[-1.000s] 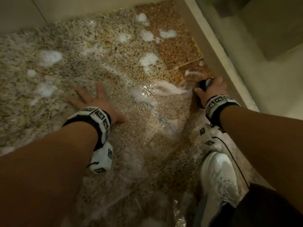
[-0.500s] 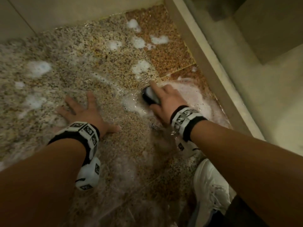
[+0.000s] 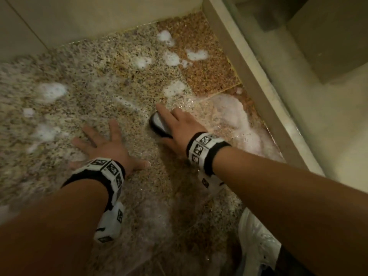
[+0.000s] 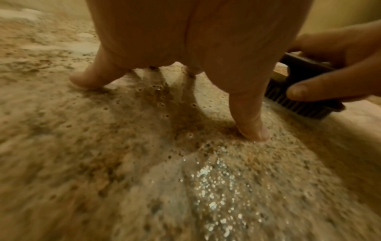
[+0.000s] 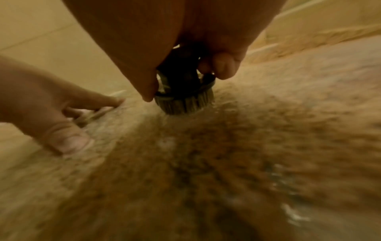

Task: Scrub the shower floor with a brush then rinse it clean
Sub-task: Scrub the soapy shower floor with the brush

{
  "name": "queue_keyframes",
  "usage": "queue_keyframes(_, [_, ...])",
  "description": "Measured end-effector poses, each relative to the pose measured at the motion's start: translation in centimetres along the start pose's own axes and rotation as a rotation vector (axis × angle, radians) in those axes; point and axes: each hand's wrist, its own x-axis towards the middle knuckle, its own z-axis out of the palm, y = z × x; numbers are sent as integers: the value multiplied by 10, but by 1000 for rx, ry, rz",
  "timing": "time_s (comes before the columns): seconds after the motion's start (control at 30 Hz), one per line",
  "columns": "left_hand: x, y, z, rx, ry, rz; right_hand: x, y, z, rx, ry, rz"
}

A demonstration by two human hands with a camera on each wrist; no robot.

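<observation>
On the shower floor, near its right edge: a dark brush [image 3: 160, 124] is seen bristles-down on the wet speckled stone [image 3: 103, 92].
Brush axis: the long axis is laid diagonally in the head view, one end toward the far wall [image 3: 99, 16], the other toward the wrist; bristles are pointed down onto the floor, as shown in the right wrist view [image 5: 184, 104].
Right hand [image 3: 180, 128]: it is closed over the top of the brush, the thumb [image 4: 305, 92] being pressed to one side and the fingers curled round the other; the index finger is laid straighter along the back.
Left hand [image 3: 103, 145]: it is spread flat, fingers wide apart and straight, with the fingertips [image 4: 252, 130] pressed on the wet floor; nothing is held. It is placed just beside the brush, on the brush's left, not touching it.
Foam: a large patch of suds [image 3: 235, 120] is noted between the brush and the raised kerb [image 3: 253, 80] at the right edge; smaller blobs are scattered toward the far right corner and the left side.
Near right corner: a white shoe [image 3: 256, 242] is partly seen.
</observation>
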Motion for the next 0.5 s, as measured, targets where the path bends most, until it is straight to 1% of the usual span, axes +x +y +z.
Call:
queue_keyframes(0.03, [0,1,0,-3,0,-1,-5,8,3,-24,-7,-15])
queue_keyframes(0.07, [0,1,0,-1,-1,1,-11,21,0,-21,17,9])
queue_keyframes(0.1, [0,1,-1,6,1,5,-16,37,-5,-11,49,79])
queue_keyframes(0.13, [1,0,-1,14,1,7,-19,54,-13,-4,79,166])
queue_keyframes(0.2, [1,-1,0,19,-1,6,-21,90,-33,0,115,386])
queue_keyframes(0.27, [1,0,-1,26,-9,1,-16,116,-50,-20,119,586])
queue_keyframes(0.3, [0,1,-2,31,-14,-3,-13,125,-56,-33,110,658])
queue_keyframes(0.37, [-1,2,-4,31,-26,-5,-3,135,-61,-54,97,724])
queue_keyframes(0.5, [-1,3,-5,32,-33,-2,10,149,-65,-124,95,770])
